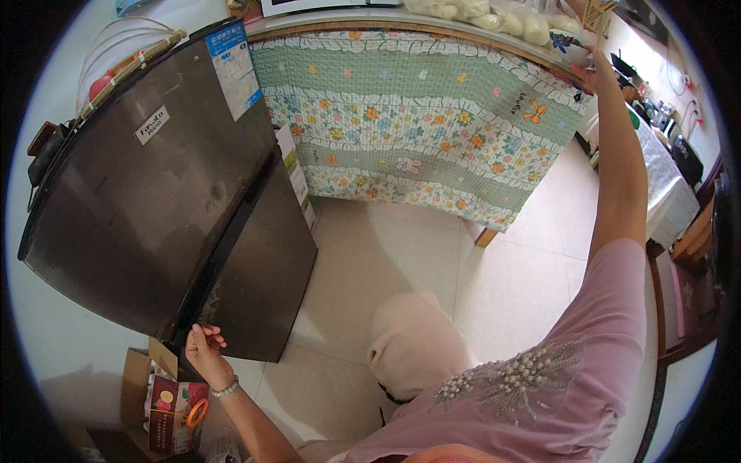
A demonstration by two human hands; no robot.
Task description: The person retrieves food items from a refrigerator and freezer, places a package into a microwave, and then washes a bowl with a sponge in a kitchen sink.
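Observation:
My left hand (pixel 207 354), with a beaded bracelet (pixel 225 386) at its wrist, is beside the dark gap between the two doors of a dark refrigerator (pixel 145 191). Its fingers are loosely curled and nothing shows in them. Whether they touch the door edge I cannot tell. Far off at the upper right, my outstretched right hand (pixel 589 70) grips a white bowl (pixel 570 51) with a blue pattern. Something dark shows in the bowl's top. It is at the corner of a table (pixel 382 22) draped with a green floral cloth (pixel 399 121).
Plastic bags of pale round food (pixel 498 20) lie on the table by a white appliance (pixel 324 4). An open cardboard box (pixel 134 382) with a red carton (pixel 168 414) stands below the refrigerator's near corner. A table leg (pixel 485 237) meets the tiled floor (pixel 370 249). A covered side table (pixel 671 191) is at right.

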